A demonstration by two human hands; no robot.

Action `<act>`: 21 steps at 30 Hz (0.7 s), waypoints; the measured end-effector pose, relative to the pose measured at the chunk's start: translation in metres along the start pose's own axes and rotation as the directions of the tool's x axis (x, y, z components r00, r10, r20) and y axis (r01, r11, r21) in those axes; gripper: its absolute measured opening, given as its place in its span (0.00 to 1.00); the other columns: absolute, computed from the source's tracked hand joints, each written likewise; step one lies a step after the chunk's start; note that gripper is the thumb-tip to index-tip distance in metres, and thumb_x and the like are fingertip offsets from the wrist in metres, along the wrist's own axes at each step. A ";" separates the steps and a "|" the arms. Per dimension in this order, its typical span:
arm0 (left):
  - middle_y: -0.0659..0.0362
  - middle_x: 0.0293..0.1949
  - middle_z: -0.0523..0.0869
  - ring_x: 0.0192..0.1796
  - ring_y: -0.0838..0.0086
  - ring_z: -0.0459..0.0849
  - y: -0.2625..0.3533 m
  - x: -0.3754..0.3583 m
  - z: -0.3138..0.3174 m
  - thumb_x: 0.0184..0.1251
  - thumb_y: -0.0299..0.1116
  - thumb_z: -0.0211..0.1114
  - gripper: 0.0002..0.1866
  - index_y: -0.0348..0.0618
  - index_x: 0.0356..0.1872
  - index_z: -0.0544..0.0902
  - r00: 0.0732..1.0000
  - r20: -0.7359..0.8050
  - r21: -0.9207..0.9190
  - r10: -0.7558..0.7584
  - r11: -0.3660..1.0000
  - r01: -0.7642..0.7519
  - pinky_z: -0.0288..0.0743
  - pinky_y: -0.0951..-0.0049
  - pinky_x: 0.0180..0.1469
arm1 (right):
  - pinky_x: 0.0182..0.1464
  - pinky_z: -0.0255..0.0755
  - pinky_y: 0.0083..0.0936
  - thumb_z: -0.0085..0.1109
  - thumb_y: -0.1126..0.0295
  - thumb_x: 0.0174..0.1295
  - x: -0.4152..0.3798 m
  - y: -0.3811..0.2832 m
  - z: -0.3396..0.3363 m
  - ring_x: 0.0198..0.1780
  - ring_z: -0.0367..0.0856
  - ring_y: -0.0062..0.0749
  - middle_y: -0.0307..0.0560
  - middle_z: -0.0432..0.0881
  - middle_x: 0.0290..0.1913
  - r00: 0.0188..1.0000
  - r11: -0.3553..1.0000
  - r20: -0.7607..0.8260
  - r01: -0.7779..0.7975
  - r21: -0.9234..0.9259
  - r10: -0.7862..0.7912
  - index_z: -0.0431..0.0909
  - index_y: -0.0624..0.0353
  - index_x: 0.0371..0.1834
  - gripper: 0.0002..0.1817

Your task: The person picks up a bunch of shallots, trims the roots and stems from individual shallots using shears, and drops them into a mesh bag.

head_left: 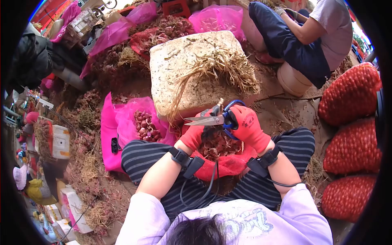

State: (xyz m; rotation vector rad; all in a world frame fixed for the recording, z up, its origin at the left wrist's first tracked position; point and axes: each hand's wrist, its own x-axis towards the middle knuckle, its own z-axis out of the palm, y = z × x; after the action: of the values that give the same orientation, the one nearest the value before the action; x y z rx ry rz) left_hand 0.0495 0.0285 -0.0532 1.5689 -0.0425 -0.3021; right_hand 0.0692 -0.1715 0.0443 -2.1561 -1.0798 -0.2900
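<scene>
I see the blue-handled metal scissors (209, 121) gripped in my red-gloved right hand (247, 125), blades pointing left across my red-gloved left hand (195, 134), whose grip I can't tell. Below lies a red mesh bag (212, 168); left, a pink net bag of shallots (122, 116). The pale, straw-topped block's (169, 77) near edge blocks forward reach; brown ground (281, 112) separates it from the bulging red mesh sacks (352, 145) at right.

The person is wearing red gloves (250, 126), black wrist straps (269, 158) with cables, a printed lavender shirt (241, 216) and striped dark trousers (296, 145).
</scene>
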 end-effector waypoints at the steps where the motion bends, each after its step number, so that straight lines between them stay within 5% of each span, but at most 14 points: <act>1: 0.65 0.41 0.80 0.41 0.80 0.77 -0.007 0.001 -0.002 0.69 0.35 0.57 0.12 0.45 0.49 0.75 1.000 -0.030 -0.083 -0.008 0.997 0.006 0.73 0.78 0.46 | 0.41 0.72 0.43 0.66 0.66 0.47 -0.001 0.001 0.004 0.39 0.78 0.53 0.54 0.78 0.37 0.999 0.999 -0.035 0.005 -0.051 -0.007 0.74 0.59 0.41 0.18; 3: 0.63 0.40 0.80 0.40 0.78 0.78 0.012 -0.010 0.006 0.70 0.39 0.56 0.12 0.45 0.48 0.76 0.998 -0.057 -0.412 -0.034 0.911 0.007 0.74 0.77 0.47 | 0.42 0.74 0.36 0.65 0.69 0.50 -0.007 0.007 0.014 0.39 0.80 0.49 0.52 0.80 0.37 0.988 0.970 0.006 -0.156 0.185 0.157 0.76 0.60 0.42 0.16; 5: 0.60 0.39 0.81 0.39 0.74 0.80 0.055 -0.027 0.022 0.71 0.46 0.56 0.16 0.44 0.45 0.76 0.997 -0.041 -0.809 -0.060 0.587 0.002 0.77 0.73 0.48 | 0.42 0.74 0.30 0.65 0.71 0.52 -0.010 0.008 0.020 0.37 0.81 0.40 0.47 0.82 0.36 0.943 0.813 0.106 -0.326 0.483 0.315 0.77 0.61 0.42 0.14; 6: 0.57 0.40 0.82 0.40 0.69 0.82 0.059 -0.024 0.021 0.71 0.51 0.56 0.19 0.44 0.44 0.77 0.992 0.058 -0.853 -0.115 0.510 0.109 0.79 0.66 0.47 | 0.42 0.74 0.27 0.64 0.72 0.53 -0.008 0.004 0.017 0.37 0.81 0.34 0.45 0.83 0.35 0.914 0.701 0.169 -0.393 0.595 0.370 0.77 0.61 0.42 0.13; 8: 0.56 0.42 0.82 0.41 0.68 0.82 0.059 -0.024 0.017 0.70 0.51 0.56 0.19 0.44 0.45 0.77 0.991 -0.028 -0.859 -0.132 0.510 0.044 0.80 0.62 0.48 | 0.41 0.73 0.21 0.64 0.74 0.55 -0.004 -0.002 0.002 0.36 0.81 0.23 0.40 0.83 0.34 0.866 0.478 0.323 -0.484 0.733 0.381 0.78 0.62 0.41 0.11; 11: 0.58 0.45 0.82 0.43 0.69 0.82 0.058 -0.026 0.013 0.72 0.48 0.55 0.18 0.43 0.47 0.77 0.994 -0.073 -0.874 -0.079 0.486 -0.026 0.78 0.65 0.49 | 0.39 0.72 0.17 0.64 0.77 0.54 -0.006 0.012 -0.008 0.35 0.76 0.14 0.35 0.82 0.33 0.730 0.337 0.508 -0.671 0.660 0.457 0.79 0.62 0.40 0.10; 13: 0.60 0.48 0.81 0.45 0.70 0.81 0.057 -0.024 0.011 0.73 0.45 0.53 0.16 0.43 0.49 0.77 0.997 -0.072 -0.886 -0.013 0.459 -0.058 0.76 0.71 0.50 | 0.39 0.73 0.18 0.65 0.77 0.54 -0.007 0.021 -0.003 0.33 0.77 0.16 0.37 0.83 0.35 0.700 0.307 0.437 -0.669 0.677 0.564 0.79 0.62 0.42 0.12; 15: 0.60 0.49 0.80 0.45 0.73 0.81 0.053 -0.020 0.013 0.73 0.40 0.55 0.14 0.42 0.49 0.76 0.999 -0.040 -0.820 -0.012 0.571 -0.026 0.76 0.73 0.50 | 0.39 0.74 0.18 0.66 0.77 0.54 0.001 0.010 -0.001 0.33 0.78 0.16 0.37 0.83 0.35 0.667 0.228 0.352 -0.620 0.750 0.657 0.78 0.63 0.43 0.13; 19: 0.61 0.48 0.80 0.46 0.78 0.80 0.051 -0.018 0.033 0.72 0.33 0.55 0.10 0.42 0.49 0.76 0.982 -0.178 -0.499 -0.069 0.866 -0.030 0.74 0.76 0.52 | 0.41 0.73 0.18 0.66 0.77 0.54 0.004 0.007 0.010 0.36 0.78 0.19 0.37 0.81 0.36 0.797 0.400 0.123 -0.423 0.813 0.592 0.77 0.63 0.43 0.13; 20: 0.62 0.44 0.81 0.45 0.79 0.79 0.047 -0.018 0.041 0.71 0.31 0.56 0.10 0.41 0.49 0.76 0.960 -0.279 -0.621 0.026 0.758 -0.201 0.73 0.76 0.52 | 0.43 0.73 0.18 0.66 0.78 0.54 0.003 0.005 0.010 0.38 0.78 0.19 0.37 0.81 0.36 0.806 0.410 0.119 -0.414 0.813 0.579 0.78 0.63 0.43 0.13; 21: 0.63 0.43 0.81 0.45 0.79 0.79 0.045 -0.018 0.037 0.71 0.31 0.55 0.10 0.41 0.49 0.76 0.969 -0.243 -0.547 0.035 0.820 -0.167 0.72 0.76 0.52 | 0.44 0.73 0.19 0.66 0.78 0.54 0.003 0.004 0.009 0.39 0.78 0.19 0.37 0.81 0.37 0.816 0.420 0.114 -0.405 0.812 0.566 0.78 0.63 0.43 0.13</act>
State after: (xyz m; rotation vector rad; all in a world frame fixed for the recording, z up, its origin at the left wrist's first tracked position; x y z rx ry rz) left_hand 0.0318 -0.0052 -0.0056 0.9906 0.1303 -0.0382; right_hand 0.0728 -0.1650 0.0371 -1.4254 -0.2810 0.2690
